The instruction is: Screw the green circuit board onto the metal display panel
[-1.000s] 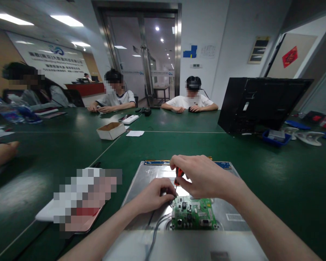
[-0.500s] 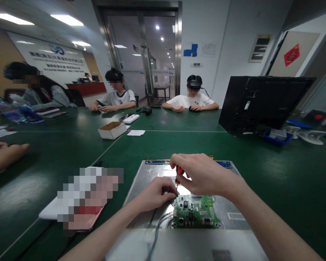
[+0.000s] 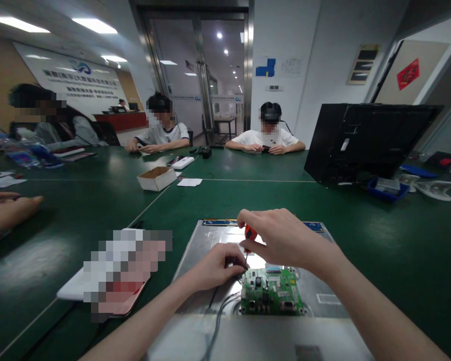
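A red and black screwdriver [image 3: 250,232] stands nearly upright in my right hand [image 3: 285,238], its handle gripped from above. The thin shaft reaches down to the upper left corner of a green circuit board [image 3: 269,293]. My left hand [image 3: 223,265] is closed close to the screwdriver's tip; its fingertips meet there, and whatever they pinch is too small to make out. The board lies on a silver metal display panel [image 3: 195,260], which has a blue strip board [image 3: 220,222] along its far edge. Grey cables [image 3: 218,321] run from the board's left side toward me.
Left of the panel lie a blurred white item and a pink item [image 3: 122,303]. Farther off stand an open white box [image 3: 157,179] and a black monitor [image 3: 361,143], with a blue tray [image 3: 387,189] beside it. Another person's hand [image 3: 15,213] rests at the left; other people sit across the table.
My right hand has turned slightly on the screwdriver handle, whose tip stays at the same board corner. My left hand keeps its place. The view has shifted a little.
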The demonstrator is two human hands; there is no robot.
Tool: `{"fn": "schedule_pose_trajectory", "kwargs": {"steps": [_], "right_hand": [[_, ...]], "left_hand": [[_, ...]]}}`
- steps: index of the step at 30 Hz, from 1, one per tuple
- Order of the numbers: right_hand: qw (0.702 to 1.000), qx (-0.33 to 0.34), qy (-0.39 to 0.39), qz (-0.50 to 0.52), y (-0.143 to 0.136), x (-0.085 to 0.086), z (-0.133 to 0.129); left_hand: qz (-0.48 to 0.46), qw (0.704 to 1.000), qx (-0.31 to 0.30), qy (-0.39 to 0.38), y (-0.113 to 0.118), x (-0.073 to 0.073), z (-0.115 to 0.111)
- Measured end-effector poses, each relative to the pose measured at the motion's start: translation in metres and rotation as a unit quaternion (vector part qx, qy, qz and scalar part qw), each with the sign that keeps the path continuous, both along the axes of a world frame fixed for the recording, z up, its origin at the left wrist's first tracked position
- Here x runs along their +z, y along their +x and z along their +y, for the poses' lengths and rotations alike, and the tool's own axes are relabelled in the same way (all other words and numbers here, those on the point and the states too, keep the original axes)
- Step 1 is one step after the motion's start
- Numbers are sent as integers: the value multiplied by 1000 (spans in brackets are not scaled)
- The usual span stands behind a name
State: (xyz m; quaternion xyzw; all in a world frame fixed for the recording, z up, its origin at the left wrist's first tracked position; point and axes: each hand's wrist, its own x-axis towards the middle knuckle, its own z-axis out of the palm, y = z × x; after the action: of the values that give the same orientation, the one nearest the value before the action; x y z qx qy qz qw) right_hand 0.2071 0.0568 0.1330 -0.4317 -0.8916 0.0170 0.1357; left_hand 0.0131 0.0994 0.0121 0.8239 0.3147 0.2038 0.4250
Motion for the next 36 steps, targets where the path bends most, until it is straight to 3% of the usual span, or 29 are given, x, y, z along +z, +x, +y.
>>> {"fn": "schedule_pose_trajectory", "kwargs": {"steps": [10,18,23,32,36], "right_hand": [[999,37,-28,19,7,4,-7],[999,-11,23,-26,2,3,-4],[999,37,-13,13,8,5,-8],[998,-8,41,-36,1,1,-5],[999,16,26,-22,5,5,-8]], "left_hand": [[16,1000,-15,18,-4,-1,2],[11,1000,-7,8,-3,-2,1],[12,1000,-10,8,-4,-6,4],[1,1000,-10,2,-3,-2,2],[6,1000,-10,10,-3,-4,2]]}}
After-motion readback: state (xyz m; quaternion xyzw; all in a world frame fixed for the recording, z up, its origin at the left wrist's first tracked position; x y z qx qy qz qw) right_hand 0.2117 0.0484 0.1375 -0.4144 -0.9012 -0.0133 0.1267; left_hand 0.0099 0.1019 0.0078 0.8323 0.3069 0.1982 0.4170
